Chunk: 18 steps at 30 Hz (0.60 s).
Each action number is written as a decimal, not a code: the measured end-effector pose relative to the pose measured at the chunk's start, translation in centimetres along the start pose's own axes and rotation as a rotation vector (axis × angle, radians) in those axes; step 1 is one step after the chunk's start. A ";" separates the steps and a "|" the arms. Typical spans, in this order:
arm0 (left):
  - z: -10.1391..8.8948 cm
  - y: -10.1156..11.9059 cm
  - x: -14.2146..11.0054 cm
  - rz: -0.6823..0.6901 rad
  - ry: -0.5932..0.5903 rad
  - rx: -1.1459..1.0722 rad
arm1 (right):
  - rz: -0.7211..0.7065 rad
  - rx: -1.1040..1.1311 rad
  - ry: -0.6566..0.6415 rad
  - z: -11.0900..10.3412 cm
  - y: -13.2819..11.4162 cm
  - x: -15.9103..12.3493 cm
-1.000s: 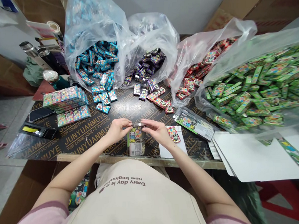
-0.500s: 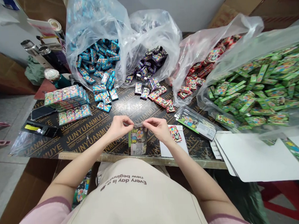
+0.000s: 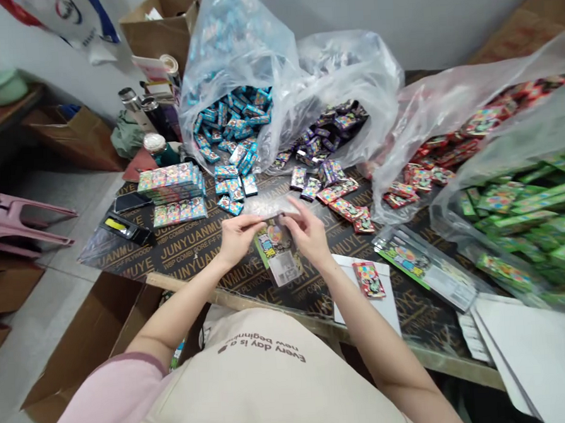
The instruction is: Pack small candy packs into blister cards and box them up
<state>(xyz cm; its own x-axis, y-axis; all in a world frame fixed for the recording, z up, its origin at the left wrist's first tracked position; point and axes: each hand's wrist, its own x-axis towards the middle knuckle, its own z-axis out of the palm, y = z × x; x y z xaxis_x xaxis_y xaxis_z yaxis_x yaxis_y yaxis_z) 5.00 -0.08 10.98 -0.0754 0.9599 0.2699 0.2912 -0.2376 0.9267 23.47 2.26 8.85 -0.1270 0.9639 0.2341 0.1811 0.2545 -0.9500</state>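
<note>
A small printed plastic bag (image 3: 279, 252), see-through in part with a pale label area low on it, hangs between my two hands over the dark board table. With thumb and forefinger my left hand (image 3: 237, 241) pinches its upper left corner. At the upper right corner, the thumb of my right hand (image 3: 308, 234) presses on the bag while the forefinger reaches out along the top. Right of my right forearm, a red packet (image 3: 369, 279) lies on a white card (image 3: 390, 310). Further right lies a stack of similar flat printed bags (image 3: 425, 265).
Clear sacks spill blue boxes (image 3: 233, 127), purple boxes (image 3: 333, 133), red packets (image 3: 420, 176) and green packets (image 3: 524, 214) across the back. Stacked multicoloured packs (image 3: 178, 210), a black-and-yellow cutter (image 3: 125, 228) and a green-lidded flask (image 3: 158, 148) are on the left. White sheets (image 3: 536, 356) overhang the front right edge.
The view has swung left, so the scene sits further right. The bag is now tilted, and my right forefinger has lifted from its pinch and stretched out along the bag's top.
</note>
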 end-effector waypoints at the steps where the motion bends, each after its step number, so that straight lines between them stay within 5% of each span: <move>1: -1.3 -1.0 -0.4 -0.070 0.080 0.032 | 0.000 0.003 -0.044 0.9 0.7 1.4; 4: -5.8 -4.3 -2.8 -0.265 0.215 0.207 | -0.006 -0.197 -0.131 4.4 3.9 4.5; 9: -10.1 -6.9 -6.3 -0.249 0.220 0.384 | -0.124 -0.670 -0.259 10.5 7.3 6.8; 13: -8.3 -5.9 -5.8 -0.173 -0.058 0.456 | -0.165 -0.718 -0.255 12.1 6.3 6.7; 18: -3.6 -5.1 -3.1 -0.609 0.020 -0.232 | -0.194 -0.513 -0.096 7.9 3.6 1.7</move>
<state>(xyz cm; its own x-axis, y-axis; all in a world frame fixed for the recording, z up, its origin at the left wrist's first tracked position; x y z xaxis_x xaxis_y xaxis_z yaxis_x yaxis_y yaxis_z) 0.37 -2.39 6.38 -0.1802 0.9306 -0.3186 -0.0222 0.3200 0.9472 16.21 4.18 4.19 -0.2889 0.8901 0.3524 0.5938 0.4554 -0.6634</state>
